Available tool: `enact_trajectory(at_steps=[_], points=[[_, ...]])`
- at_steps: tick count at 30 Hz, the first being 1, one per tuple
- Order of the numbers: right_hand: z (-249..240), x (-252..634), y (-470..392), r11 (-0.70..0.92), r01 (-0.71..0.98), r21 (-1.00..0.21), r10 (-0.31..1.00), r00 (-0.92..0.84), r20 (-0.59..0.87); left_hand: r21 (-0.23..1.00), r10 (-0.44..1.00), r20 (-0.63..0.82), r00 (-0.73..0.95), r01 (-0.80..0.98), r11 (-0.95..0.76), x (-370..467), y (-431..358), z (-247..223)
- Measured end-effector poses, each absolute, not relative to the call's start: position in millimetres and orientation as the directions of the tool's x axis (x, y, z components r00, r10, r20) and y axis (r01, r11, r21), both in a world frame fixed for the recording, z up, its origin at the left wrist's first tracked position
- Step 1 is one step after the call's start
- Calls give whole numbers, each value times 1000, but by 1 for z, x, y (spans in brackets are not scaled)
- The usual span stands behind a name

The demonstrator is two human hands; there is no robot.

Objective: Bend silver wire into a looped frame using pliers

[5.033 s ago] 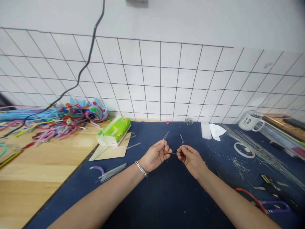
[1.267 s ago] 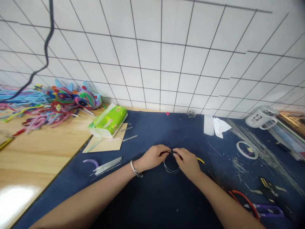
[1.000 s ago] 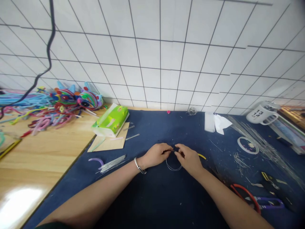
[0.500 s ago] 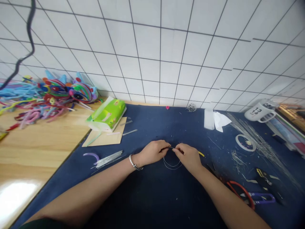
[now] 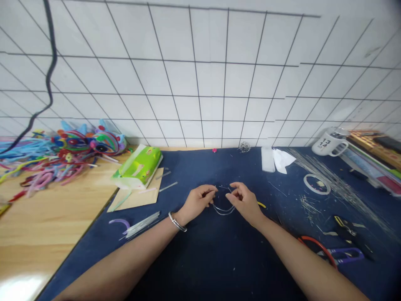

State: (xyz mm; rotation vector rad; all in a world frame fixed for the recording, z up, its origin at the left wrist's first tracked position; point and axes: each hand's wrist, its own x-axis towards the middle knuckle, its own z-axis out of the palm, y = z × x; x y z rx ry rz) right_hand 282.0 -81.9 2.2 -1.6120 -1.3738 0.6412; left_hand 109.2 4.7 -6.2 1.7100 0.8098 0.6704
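A thin silvery wire loop hangs between my two hands over the dark blue cloth. My left hand, with a silver bangle at the wrist, pinches one side of the wire between thumb and fingers. On the other side, my right hand has its thumb and index finger apart, near a wire end that sticks out between the hands. The loop's right side reaches the underside of the right hand, where contact is partly hidden. A yellow handle shows just right of that hand.
Wire bundles lie at left, beside a green tissue pack on cardboard. On the right are long wires, a tape ring, purple-handled scissors, a white mug and books. Colourful pipe-cleaner pieces cover the wooden top.
My right thumb and index finger have parted from their pinch on the wire. A wire end now shows between the hands. The camera view has tilted up a little.
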Motion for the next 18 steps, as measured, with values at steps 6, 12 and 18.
enact_trajectory(at_steps=[6, 12, 18], points=[[4, 281, -86, 8, 183, -983, 957, 284, 61, 996, 892, 59, 448, 40, -86, 111, 10, -8], [0, 280, -86, -41, 140, -989, 974, 226, -9, 997, 913, 66, 402, 19, -80, 114, 9, -13], [-3, 269, -90, -1, 230, -973, 981, 189, 44, 994, 921, 72, 382, 51, -99, 119, 2, -14]])
